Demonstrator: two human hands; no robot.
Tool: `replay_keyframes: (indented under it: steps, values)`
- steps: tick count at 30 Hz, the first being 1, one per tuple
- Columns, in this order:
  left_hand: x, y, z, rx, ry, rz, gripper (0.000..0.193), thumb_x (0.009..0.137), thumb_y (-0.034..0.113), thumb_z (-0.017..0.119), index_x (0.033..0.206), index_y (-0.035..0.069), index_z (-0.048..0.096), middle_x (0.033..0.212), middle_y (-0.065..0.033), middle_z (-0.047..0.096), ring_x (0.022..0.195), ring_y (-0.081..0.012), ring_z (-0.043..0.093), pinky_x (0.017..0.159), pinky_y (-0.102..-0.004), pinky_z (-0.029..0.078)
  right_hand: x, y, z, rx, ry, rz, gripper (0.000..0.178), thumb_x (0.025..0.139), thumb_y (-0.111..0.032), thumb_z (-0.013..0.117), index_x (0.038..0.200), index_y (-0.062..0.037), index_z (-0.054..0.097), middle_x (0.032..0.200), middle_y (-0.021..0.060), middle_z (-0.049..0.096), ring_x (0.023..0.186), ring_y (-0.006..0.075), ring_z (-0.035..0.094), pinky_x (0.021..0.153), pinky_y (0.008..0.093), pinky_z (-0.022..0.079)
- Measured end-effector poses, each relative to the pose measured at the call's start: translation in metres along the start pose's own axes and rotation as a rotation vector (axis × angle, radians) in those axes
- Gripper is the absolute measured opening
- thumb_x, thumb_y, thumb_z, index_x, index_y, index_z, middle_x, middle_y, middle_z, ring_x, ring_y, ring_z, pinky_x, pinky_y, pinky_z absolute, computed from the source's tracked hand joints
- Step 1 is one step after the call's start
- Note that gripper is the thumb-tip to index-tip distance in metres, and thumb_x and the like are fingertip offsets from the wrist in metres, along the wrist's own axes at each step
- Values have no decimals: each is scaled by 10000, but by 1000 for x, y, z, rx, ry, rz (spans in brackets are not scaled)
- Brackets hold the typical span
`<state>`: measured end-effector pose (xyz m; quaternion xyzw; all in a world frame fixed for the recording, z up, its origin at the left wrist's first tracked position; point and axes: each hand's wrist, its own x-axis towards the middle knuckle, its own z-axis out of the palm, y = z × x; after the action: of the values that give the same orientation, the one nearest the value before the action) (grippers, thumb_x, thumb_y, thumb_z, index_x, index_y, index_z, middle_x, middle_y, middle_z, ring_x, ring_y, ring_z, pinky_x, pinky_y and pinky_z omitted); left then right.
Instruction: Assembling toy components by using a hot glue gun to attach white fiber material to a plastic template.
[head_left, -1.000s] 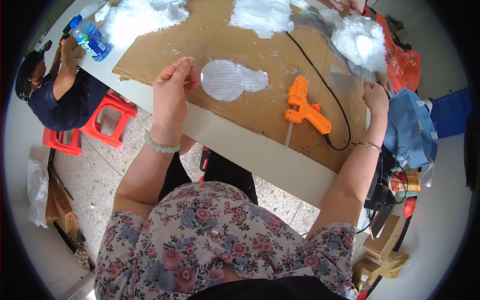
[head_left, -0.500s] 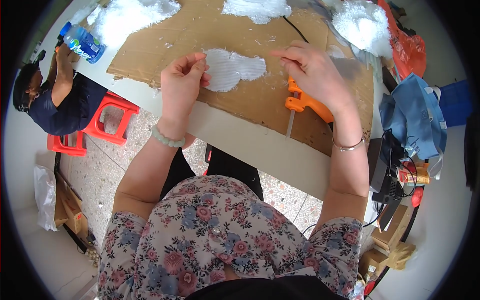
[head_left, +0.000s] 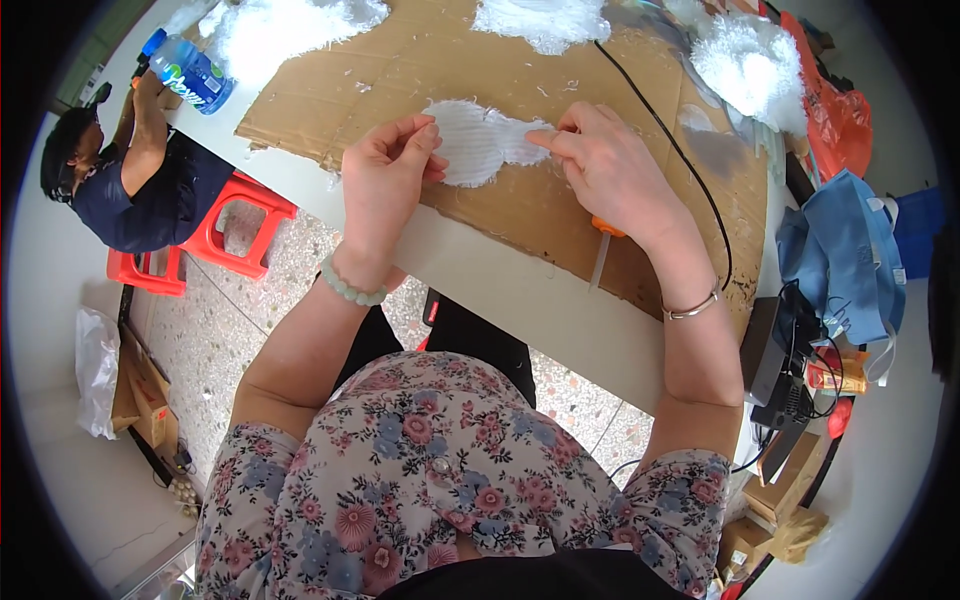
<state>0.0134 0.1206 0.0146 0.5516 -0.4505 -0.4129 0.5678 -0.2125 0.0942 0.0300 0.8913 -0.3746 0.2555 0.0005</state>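
Observation:
A white ribbed fabric piece (head_left: 468, 145), wide at its left and narrower at its right, lies on a brown cardboard sheet (head_left: 400, 75). At its left edge is my left hand (head_left: 385, 185), with thumb and forefinger pinched together; whatever may be between them is too small to tell. My right hand (head_left: 615, 165) reaches over the narrow right end, its forefinger stretched out and touching the piece, while the other fingers curl beneath. Under that hand an orange glue gun (head_left: 607, 227) is mostly hidden. A pale glue stick (head_left: 599, 264) sticks out of it toward the table edge.
White fluffy pieces (head_left: 540, 22) lie along the far side. A black cable (head_left: 680, 150) crosses the cardboard. At far left stand a blue-capped bottle (head_left: 190, 75) and a seated person (head_left: 140, 185). Right of the table are a blue bag (head_left: 840, 250), a red plastic bag (head_left: 838, 120) and black boxes with wires.
My right hand has moved down to the fabric piece's right end and now covers most of the glue gun. My left hand stays pinched at the left edge. The view has shifted slightly.

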Motion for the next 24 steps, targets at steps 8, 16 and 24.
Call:
replay_keyframes:
  steps: [8, 16, 24]
  values:
    - [1, -3, 2, -112, -12, 57, 217, 884, 82, 602, 1032, -76, 619, 802, -78, 654, 638, -110, 613, 590, -233, 517, 4, 4, -9, -21, 60, 8, 312, 759, 44, 561, 1022, -83, 672, 828, 104, 520, 803, 275, 552, 723, 367, 467]
    - [1, -7, 1, 122, -53, -17, 219, 874, 72, 600, 1042, -67, 621, 774, -76, 654, 641, -102, 613, 599, -228, 517, 2, 4, -6, -33, 29, 36, 304, 763, 42, 559, 1020, -78, 669, 837, 107, 528, 812, 279, 553, 727, 370, 466]
    - [-1, -5, -1, 210, -112, 16, 226, 872, 91, 596, 1029, -70, 628, 760, -89, 657, 652, -100, 619, 590, -228, 498, 1, -1, 6, -67, -30, 18, 286, 761, 38, 557, 988, -85, 680, 829, 87, 514, 821, 264, 538, 749, 359, 460]
